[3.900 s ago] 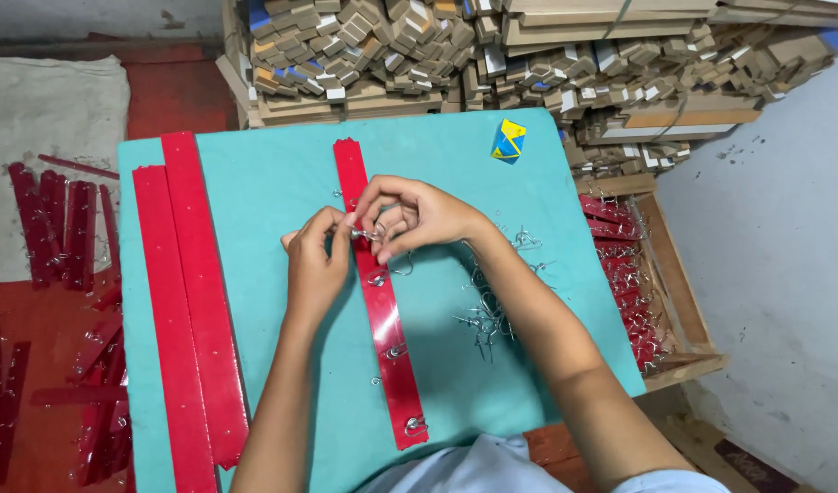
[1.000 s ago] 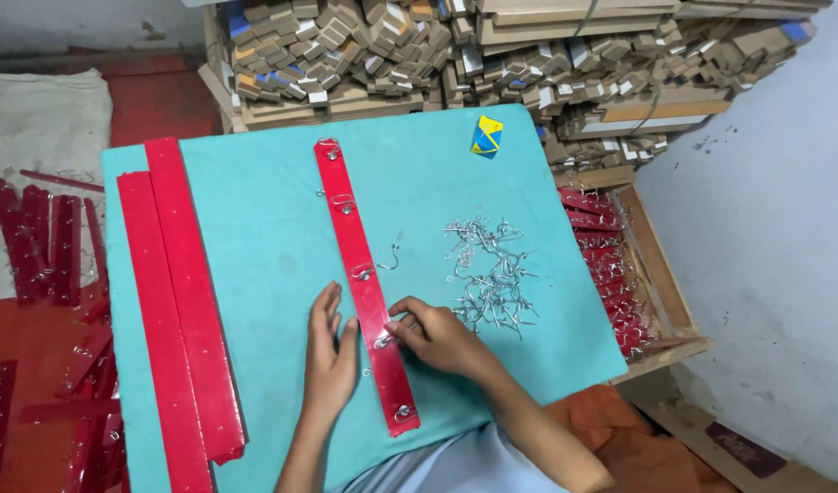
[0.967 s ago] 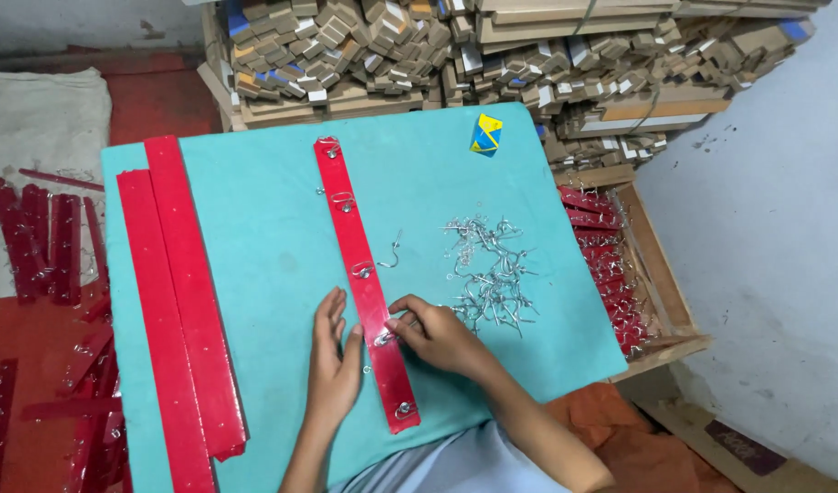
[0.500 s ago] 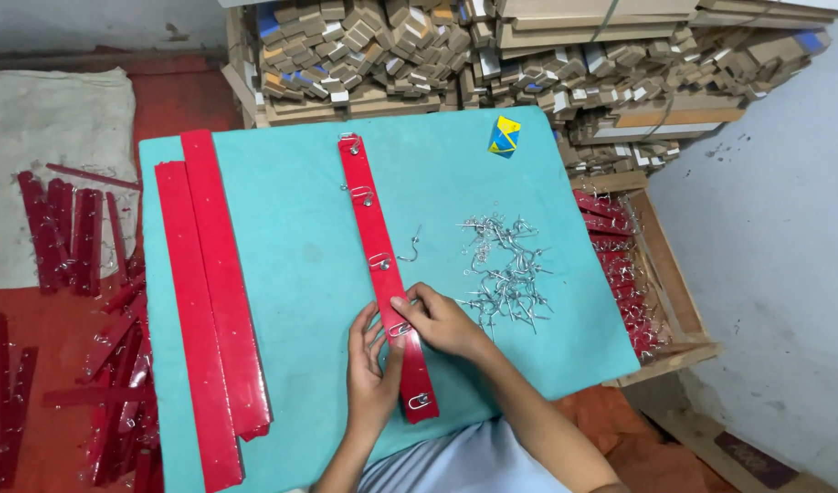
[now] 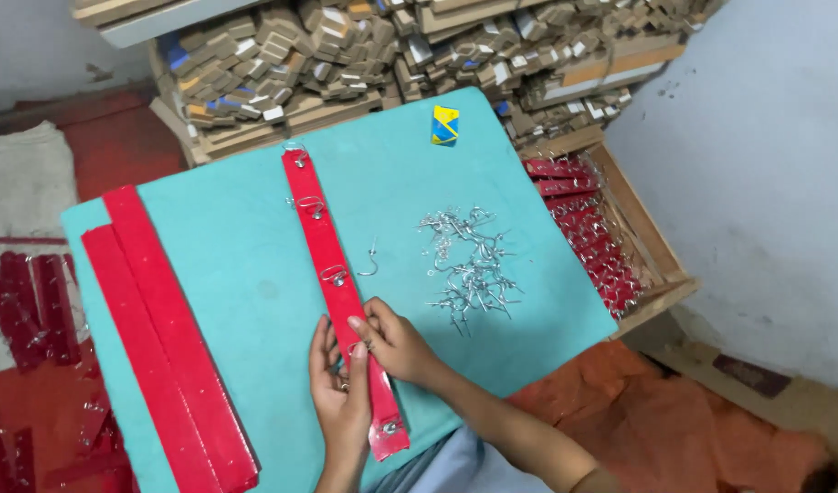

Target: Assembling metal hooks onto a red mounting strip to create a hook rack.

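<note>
A long red strip (image 5: 326, 256) with several metal hooks fixed along it lies lengthwise on the turquoise table (image 5: 218, 265). My left hand (image 5: 338, 391) rests flat against the strip's left side near its close end. My right hand (image 5: 393, 340) pinches a small metal hook onto the strip beside it. A pile of loose metal hooks (image 5: 469, 267) lies to the right of the strip, and one single hook (image 5: 371, 265) lies next to it.
Two plain red strips (image 5: 158, 338) lie along the table's left side. A small yellow and blue box (image 5: 444, 125) sits at the far edge. A wooden crate of finished red strips (image 5: 592, 233) stands at right. Stacked cardboard pieces (image 5: 364, 46) fill the back.
Both hands have worked down the strip from its upper part to its near end, leaving fixed hooks behind. In the last second they stay in the same spot; the view shifts.
</note>
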